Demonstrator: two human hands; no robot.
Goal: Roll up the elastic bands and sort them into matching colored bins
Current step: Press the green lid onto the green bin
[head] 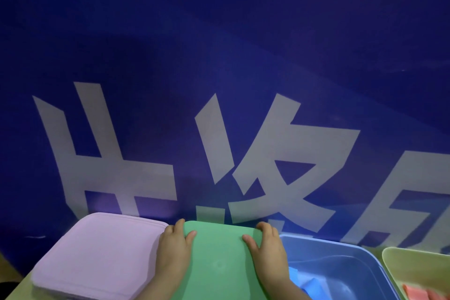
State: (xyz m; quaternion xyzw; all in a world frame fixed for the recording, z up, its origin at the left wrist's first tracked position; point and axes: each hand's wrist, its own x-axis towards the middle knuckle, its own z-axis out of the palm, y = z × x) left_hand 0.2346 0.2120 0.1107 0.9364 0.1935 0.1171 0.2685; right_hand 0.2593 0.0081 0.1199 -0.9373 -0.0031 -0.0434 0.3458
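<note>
A green lid [219, 263] lies flat at the bottom middle. My left hand [174, 246] grips its left edge, thumb on top and fingers curled over the side. My right hand [266, 243] grips its right edge the same way. To the left sits a purple bin closed with its lid [97, 253]. To the right stands an open blue bin [341, 256] with a blue elastic band [309, 285] inside. At the far right, a pale yellow-green bin [414, 265] holds a pink band [418, 295].
A large blue banner [219, 80] with grey characters stands right behind the bins. The bins sit side by side on a light green table [14, 292], touching or nearly touching.
</note>
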